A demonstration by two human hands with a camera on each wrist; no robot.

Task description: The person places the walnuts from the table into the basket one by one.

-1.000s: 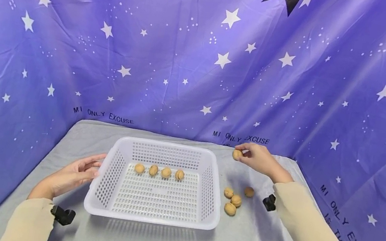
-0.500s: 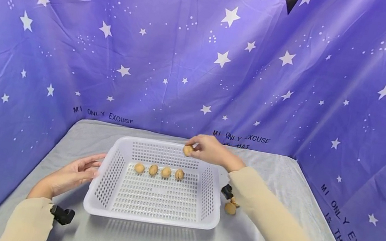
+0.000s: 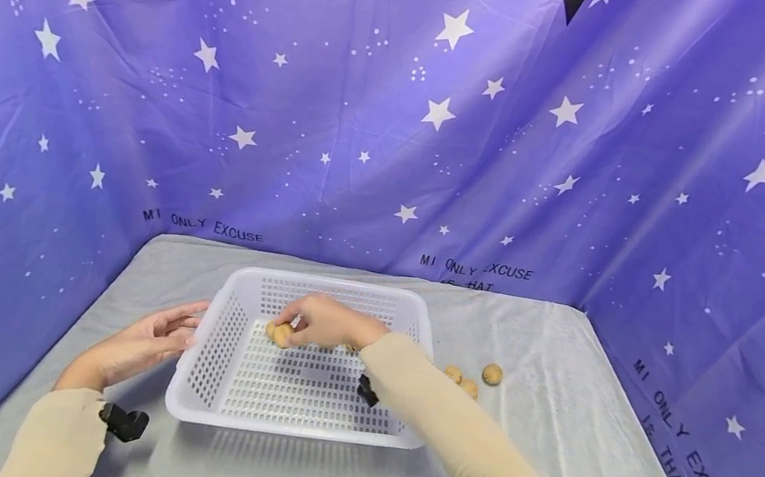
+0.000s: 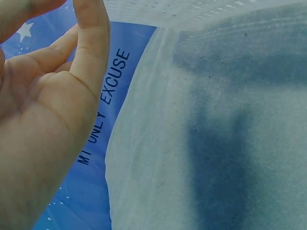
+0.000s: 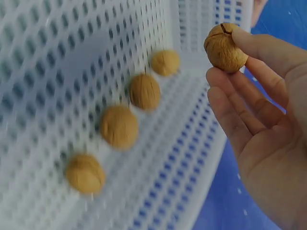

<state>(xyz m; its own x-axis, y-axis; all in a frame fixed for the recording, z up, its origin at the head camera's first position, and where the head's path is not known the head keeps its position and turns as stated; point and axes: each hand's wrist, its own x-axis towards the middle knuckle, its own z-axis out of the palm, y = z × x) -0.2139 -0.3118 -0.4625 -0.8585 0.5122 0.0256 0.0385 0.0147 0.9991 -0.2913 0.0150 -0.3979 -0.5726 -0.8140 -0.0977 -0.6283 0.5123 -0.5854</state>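
Note:
A white perforated plastic basket (image 3: 292, 429) sits on the cloth-covered table. My right hand (image 3: 324, 319) reaches over its left part and pinches a walnut (image 5: 223, 50) between thumb and fingertips. Below it, several walnuts (image 5: 119, 127) lie in a row on the basket floor, well seen in the right wrist view; in the head view the hand and sleeve cover most of them. At the basket's left rim is my left hand (image 3: 140, 346), its fingers loosely extended with the tips right at the rim. In the left wrist view the same hand (image 4: 53, 105) shows its palm side, holding nothing.
Several loose walnuts (image 3: 492, 374) lie on the grey cloth (image 3: 547, 431) right of the basket, some partly behind the right sleeve. A purple star-printed curtain (image 3: 388, 106) encloses the table at the back and sides.
My right hand has carried the walnut leftward from beyond the basket's right side, across its back edge, and down into its left part. My left hand stays at the left rim.

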